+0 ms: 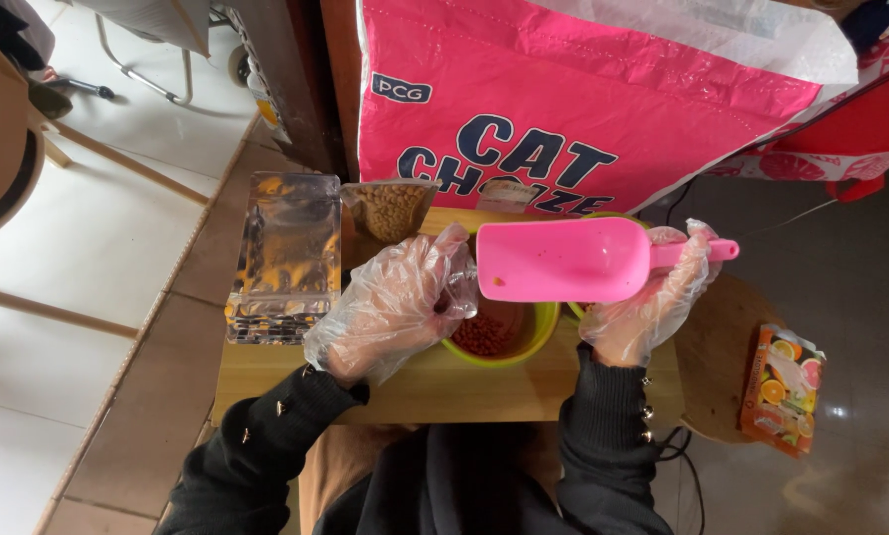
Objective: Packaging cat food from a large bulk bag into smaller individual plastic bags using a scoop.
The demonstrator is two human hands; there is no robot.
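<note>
The right hand (647,307), in a clear plastic glove, grips the handle of a pink plastic scoop (563,261) held level over a green bowl (523,342) of reddish pellets. The gloved left hand (395,302) curls at the scoop's mouth, perhaps pinching something hidden. Stacked clear pouches (286,258) lie left; a pink feed sack (583,89) stands beyond.
</note>
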